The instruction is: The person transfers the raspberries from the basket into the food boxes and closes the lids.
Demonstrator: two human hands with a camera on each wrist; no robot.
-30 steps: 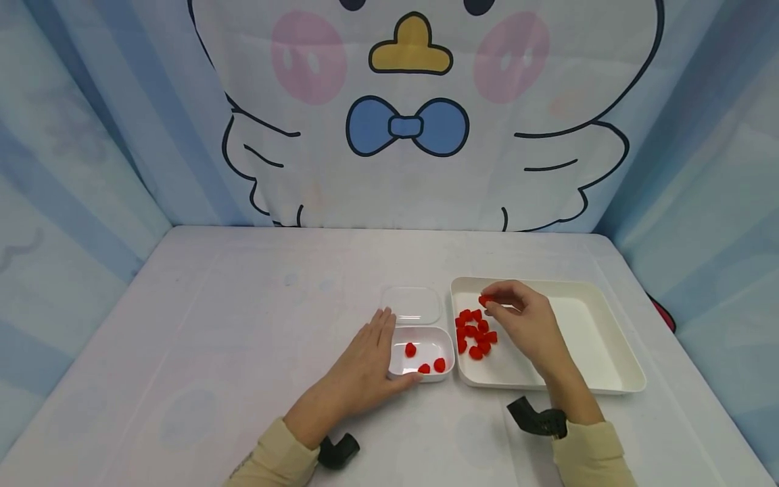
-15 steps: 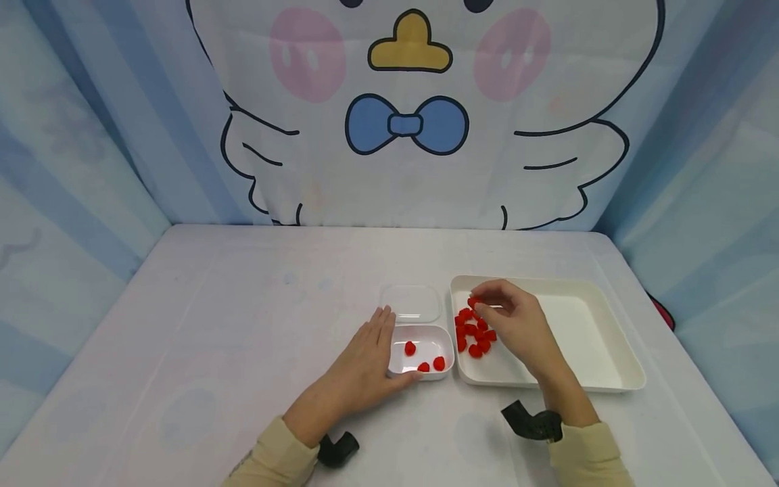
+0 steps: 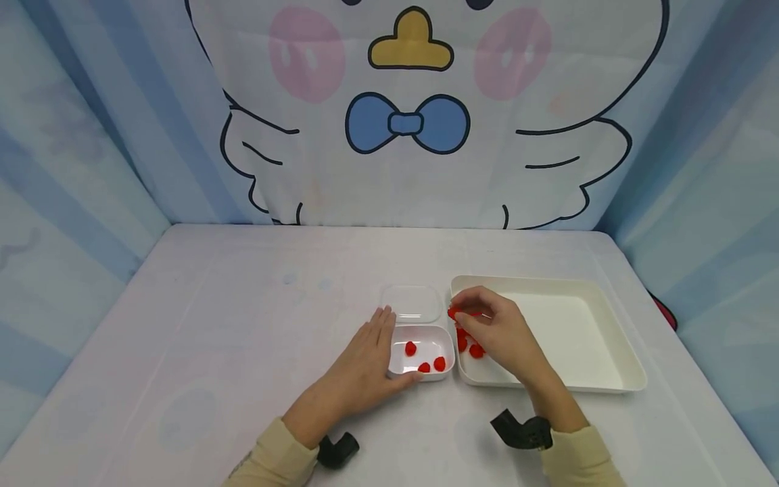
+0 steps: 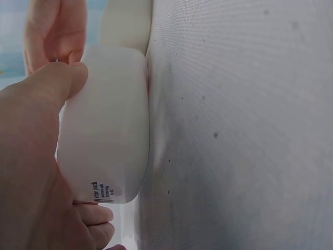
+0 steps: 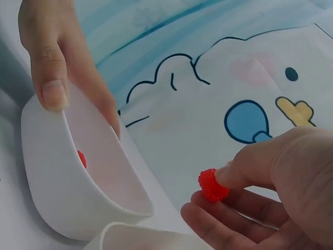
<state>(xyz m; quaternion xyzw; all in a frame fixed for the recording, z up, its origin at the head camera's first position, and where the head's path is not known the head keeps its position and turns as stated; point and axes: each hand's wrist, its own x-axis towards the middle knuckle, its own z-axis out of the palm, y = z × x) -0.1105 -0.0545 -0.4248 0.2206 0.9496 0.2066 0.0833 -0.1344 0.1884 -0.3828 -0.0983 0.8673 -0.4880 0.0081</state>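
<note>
My right hand (image 3: pixel 496 331) pinches a red raspberry (image 5: pixel 213 185) between thumb and fingertips, above the left edge of the cream tray (image 3: pixel 602 338). Below it in the tray lie several more raspberries (image 3: pixel 477 351), partly hidden by the hand. Next to the tray stands a small white box (image 3: pixel 398 368), whose printed side faces the left wrist camera. Three raspberries (image 3: pixel 410 348) lie inside it. My left hand (image 3: pixel 359 372) rests against this box, its straight fingers along the left side and its thumb (image 5: pixel 54 94) on the near rim.
A clear plastic lid (image 3: pixel 410 303) lies just behind the white box. The white-covered table (image 3: pixel 243 325) extends far to the left. A printed curtain (image 3: pixel 402 182) closes off the back, and blue curtains hang at both sides.
My right hand has moved left and slightly toward me with the raspberry, from over the tray to its left rim. My left hand and the white box have stayed still.
</note>
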